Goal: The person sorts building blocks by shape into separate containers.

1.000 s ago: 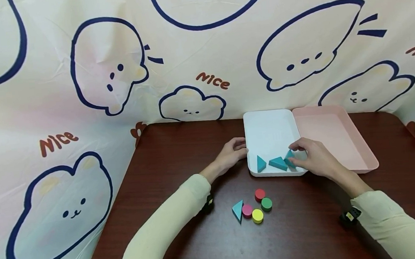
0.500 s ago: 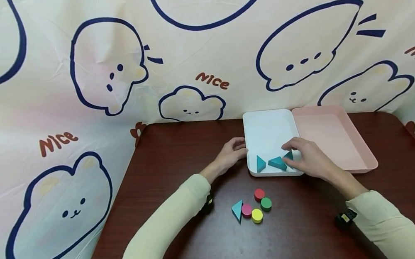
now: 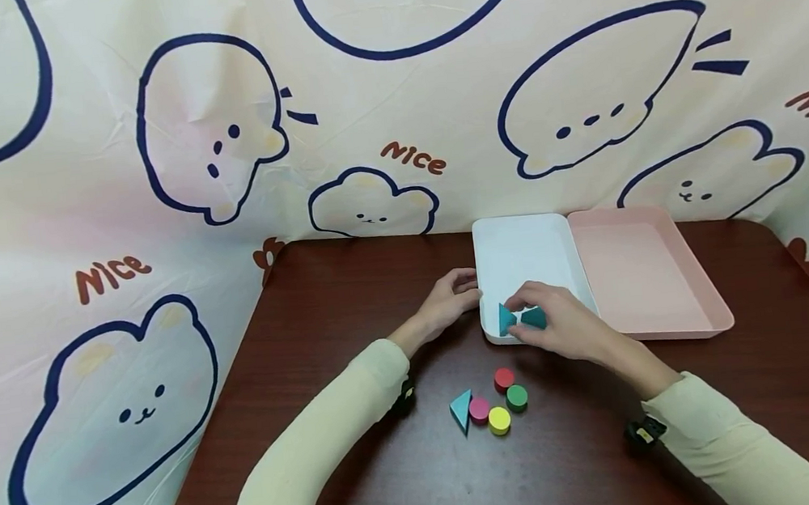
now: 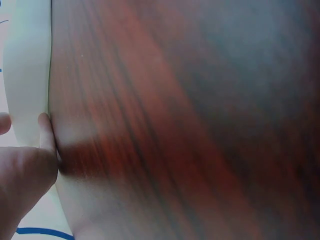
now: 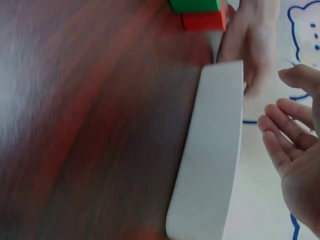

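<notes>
- Your right hand (image 3: 565,322) hovers over the white tray (image 3: 524,249), fingers spread beside a blue triangle (image 3: 505,321).
- Your left hand (image 3: 446,301) touches the white tray's side, thumb and fingers apart.

The kind of room cannot be told: cartoon-printed cloth (image 3: 462,92) screens it off from nine round to three o'clock. A wood-grain table (image 3: 351,306) stands at six.

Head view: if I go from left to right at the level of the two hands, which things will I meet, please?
Left hand → white tray → leftmost teal block inside it → right hand → pink tray.
</notes>
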Tool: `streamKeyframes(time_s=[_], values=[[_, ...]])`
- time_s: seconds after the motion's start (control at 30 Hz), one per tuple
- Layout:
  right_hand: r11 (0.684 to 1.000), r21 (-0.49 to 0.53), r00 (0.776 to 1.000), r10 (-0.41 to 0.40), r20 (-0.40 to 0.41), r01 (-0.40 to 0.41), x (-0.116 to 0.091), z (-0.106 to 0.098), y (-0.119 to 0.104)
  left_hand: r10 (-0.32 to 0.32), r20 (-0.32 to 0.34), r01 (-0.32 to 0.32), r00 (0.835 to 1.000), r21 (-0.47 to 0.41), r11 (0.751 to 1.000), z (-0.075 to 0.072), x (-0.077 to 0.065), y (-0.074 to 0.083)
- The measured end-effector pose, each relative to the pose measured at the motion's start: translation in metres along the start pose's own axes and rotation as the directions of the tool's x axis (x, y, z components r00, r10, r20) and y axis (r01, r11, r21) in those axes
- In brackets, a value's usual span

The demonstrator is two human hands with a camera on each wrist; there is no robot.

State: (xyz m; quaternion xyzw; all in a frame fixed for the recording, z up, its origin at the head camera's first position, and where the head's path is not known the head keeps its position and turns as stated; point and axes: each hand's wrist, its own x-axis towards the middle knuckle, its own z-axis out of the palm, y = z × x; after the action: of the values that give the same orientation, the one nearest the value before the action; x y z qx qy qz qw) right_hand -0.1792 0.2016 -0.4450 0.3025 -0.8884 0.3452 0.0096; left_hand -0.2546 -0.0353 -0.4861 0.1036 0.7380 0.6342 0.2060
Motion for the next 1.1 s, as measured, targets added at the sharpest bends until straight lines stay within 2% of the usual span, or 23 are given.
streamKeyframes(time_s=[0.23, 0.53, 0.7, 0.93, 1.1], values=[[0.998, 0.032, 0.998, -0.060, 0.021, 0.059, 0.005, 0.018, -0.011, 0.014, 0.024, -0.014, 1.000, -0.011, 1.000, -0.001, -0.001, 0.000], [0.989, 0.053, 0.988, -0.138, 0.070, 0.135, 0.006, 0.036, -0.023, 0.014, 0.014, -0.014, 1.000, 0.004, 1.000, -0.001, -0.002, 0.001], [0.990, 0.040, 0.983, -0.136, 0.122, 0.132, 0.006, 0.046, -0.031, 0.018, 0.018, -0.018, 1.000, -0.006, 1.000, -0.002, -0.003, 0.002], [0.991, 0.094, 0.969, -0.114, 0.221, 0.095, 0.005, 0.055, -0.042, 0.028, 0.015, -0.028, 1.000, -0.007, 1.000, -0.002, -0.004, 0.002], [0.989, 0.090, 0.962, -0.134, 0.238, 0.115, 0.004, 0.062, -0.045, 0.028, 0.002, -0.028, 1.000, 0.003, 1.000, -0.001, -0.004, 0.001]])
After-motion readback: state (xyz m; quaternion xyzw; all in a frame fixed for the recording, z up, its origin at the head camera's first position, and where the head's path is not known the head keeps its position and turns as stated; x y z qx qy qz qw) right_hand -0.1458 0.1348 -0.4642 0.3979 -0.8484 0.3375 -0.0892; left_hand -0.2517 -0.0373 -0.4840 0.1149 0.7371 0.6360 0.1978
